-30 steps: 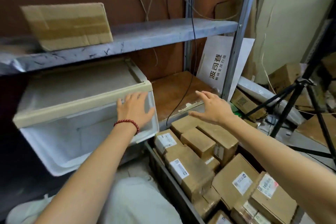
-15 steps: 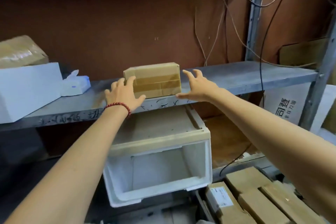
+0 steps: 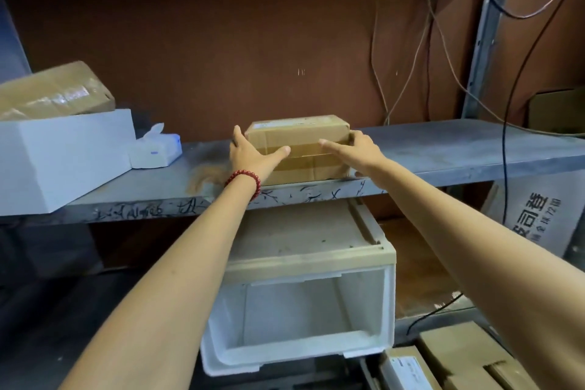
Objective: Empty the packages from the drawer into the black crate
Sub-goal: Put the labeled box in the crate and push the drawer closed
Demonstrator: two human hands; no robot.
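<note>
Package (image 3: 300, 136) on shelf (image 3: 443, 149), clasped between left grip (image 3: 253, 155), right grip (image 3: 361, 152)

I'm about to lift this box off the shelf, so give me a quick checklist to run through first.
1. Left grip on the left end of the box: ok.
2. Right grip on its right end: ok.
3. It sits flat on the shelf, at the front edge: ok.
4. Cables clear of it: ok, they hang behind and to the right.
5. Drawer below empty: ok, nothing shows inside.
6. Room among packed boxes below: cannot tell, mostly out of frame.
</note>
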